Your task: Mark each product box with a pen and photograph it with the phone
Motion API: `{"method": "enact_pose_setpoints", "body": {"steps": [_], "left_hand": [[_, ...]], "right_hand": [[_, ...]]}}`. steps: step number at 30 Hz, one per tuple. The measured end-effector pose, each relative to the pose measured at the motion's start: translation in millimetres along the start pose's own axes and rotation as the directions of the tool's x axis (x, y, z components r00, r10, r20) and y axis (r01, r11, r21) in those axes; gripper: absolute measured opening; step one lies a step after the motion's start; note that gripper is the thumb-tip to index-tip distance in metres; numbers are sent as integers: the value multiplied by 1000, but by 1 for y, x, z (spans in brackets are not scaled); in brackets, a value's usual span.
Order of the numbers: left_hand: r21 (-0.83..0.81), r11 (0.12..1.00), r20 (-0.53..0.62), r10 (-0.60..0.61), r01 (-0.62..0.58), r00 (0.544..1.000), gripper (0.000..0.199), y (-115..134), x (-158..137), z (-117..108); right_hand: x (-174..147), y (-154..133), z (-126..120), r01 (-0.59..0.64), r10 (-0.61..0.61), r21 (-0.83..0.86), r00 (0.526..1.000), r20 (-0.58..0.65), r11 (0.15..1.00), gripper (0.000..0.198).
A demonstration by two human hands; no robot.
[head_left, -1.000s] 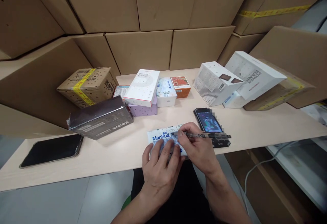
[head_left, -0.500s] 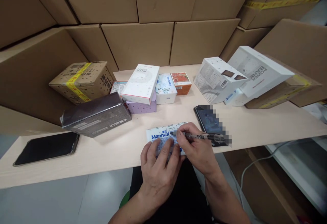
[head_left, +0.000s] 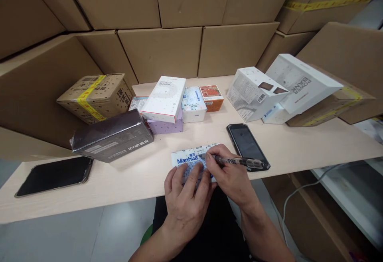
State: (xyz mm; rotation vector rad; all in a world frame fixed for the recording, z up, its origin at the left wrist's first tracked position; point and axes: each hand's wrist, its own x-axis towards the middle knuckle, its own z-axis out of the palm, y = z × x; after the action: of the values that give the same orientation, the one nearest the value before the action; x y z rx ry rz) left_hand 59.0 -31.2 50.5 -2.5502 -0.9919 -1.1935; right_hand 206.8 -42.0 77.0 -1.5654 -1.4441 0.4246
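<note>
To write cleanly here, the left hand (head_left: 187,206) should press the pack (head_left: 185,159) evenly against the table (head_left: 125,182), since its printed wrapper looks soft and would likely dent or slide under a nib. The pen (head_left: 235,160) probably works best with light, short strokes, its point clear of the blue lettering so that marks stay readable. As for pose, the left hand lies palm down, fingers slightly spread across the pack's lower part, the forearm rising from the bottom edge of the view; its thumb is hard to make out. The pack is at the table's near edge, in front of the person. The right hand (head_left: 233,178) pinches the pen between thumb and forefinger, nib by the lettering, though contact is too small to confirm. The pen's back end passes over the phone (head_left: 247,142).
</note>
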Motion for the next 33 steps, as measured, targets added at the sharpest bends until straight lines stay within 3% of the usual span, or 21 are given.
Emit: {"method": "enact_pose_setpoints", "body": {"steps": [6,9,12,14,15,17,19,21,23,26,33], "left_hand": [[-1,1000,-5,-1,1,1000,24,1,1,-1],[-13,1000,2,15,-15,1000,27,0,0,-3],[-14,999,26,45,-44,999,31,-2,0,-5],[1,999,47,49,-49,998,31,-5,1,-6],[12,999,52,44,-44,998,29,-8,2,-7],[37,999,56,20,-22,998,27,-13,5,-8],[75,997,53,-4,0,999,27,-20,10,-8],[114,993,55,-23,16,998,28,-26,13,-7],[139,990,56,-33,25,998,28,-30,16,-4],[155,988,54,-27,19,998,27,-33,16,0],[157,988,50,-13,5,999,27,-33,15,2]], "right_hand": [[0,-1,-1,2,-1,43,1000,-11,999,13],[-6,2,1,-7,36,177,986,-163,984,11],[-15,8,-2,-2,130,306,907,-400,952,9],[-21,15,-10,-15,137,240,857,-496,971,16],[-23,19,-14,-30,104,154,861,-498,988,20],[-26,28,-23,-24,-15,-97,924,-382,995,29],[-26,36,-28,44,-118,-381,978,-172,924,43],[-23,42,-25,99,-130,-626,992,-4,773,55],[-16,44,-18,113,-90,-791,993,74,602,57],[-4,43,-5,145,-47,-873,989,139,466,52],[4,51,-7,152,-45,-876,988,148,458,56]]}}
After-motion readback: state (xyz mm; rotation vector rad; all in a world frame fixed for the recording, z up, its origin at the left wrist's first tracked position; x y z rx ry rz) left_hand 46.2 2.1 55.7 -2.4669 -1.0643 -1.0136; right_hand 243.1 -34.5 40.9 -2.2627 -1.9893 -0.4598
